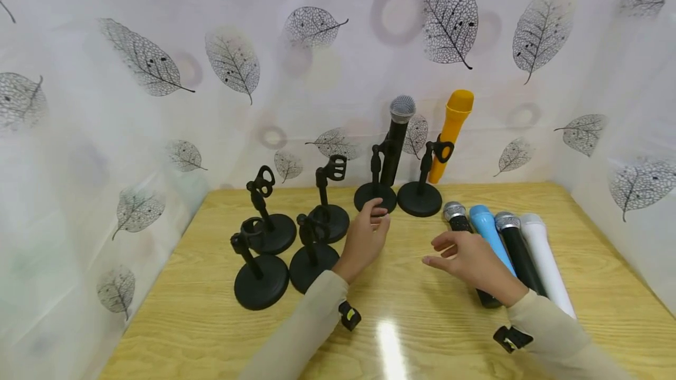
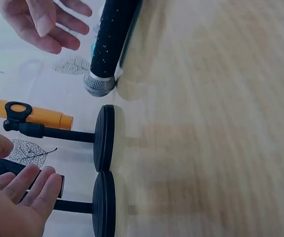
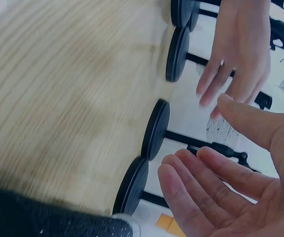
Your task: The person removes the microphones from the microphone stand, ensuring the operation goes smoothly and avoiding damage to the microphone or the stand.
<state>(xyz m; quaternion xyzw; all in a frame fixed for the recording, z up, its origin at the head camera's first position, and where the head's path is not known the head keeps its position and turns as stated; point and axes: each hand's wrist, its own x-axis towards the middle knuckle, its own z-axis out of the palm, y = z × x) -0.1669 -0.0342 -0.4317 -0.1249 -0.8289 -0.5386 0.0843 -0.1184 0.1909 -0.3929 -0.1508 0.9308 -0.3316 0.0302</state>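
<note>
Four bare stands: at the left of the counter (image 1: 174, 327) we see the front-left stand (image 1: 261, 289), back-left stand (image 1: 281, 236), front-inner stand (image 1: 305, 267) and back-inner stand (image 1: 340, 224), crowded together; no clip of theirs carries a microphone, so we judge this part left undone.
Left hand: the left hand (image 1: 364, 241) reaches forward from the beige sleeve, fingers loosely extended, thumb apart. It grasps nothing. In the head view its fingertips overlap the fifth stand's base; we cannot tell from there whether they touch.
Fifth stand: the fifth stand (image 1: 363, 197) bears a black microphone (image 1: 399, 133) in its clip, silver head up, leaning slightly right. We count it done.
Sixth stand: just beside it, the sixth stand (image 1: 419, 201) holds the yellow microphone (image 1: 453, 128), head up and tilted right. We count that done too, making two of six.
Right hand: the right hand (image 1: 477, 260) points inward, palm toward the other hand, fingers gently bent, thumb parted from them; it has hold of nothing and hovers by the loose row.
Loose row: at the right lie the speckled microphone (image 1: 458, 221), blue microphone (image 1: 488, 229), plain black microphone (image 1: 524, 257) and white microphone (image 1: 548, 268), heads away from us. We take these four as remaining.
</note>
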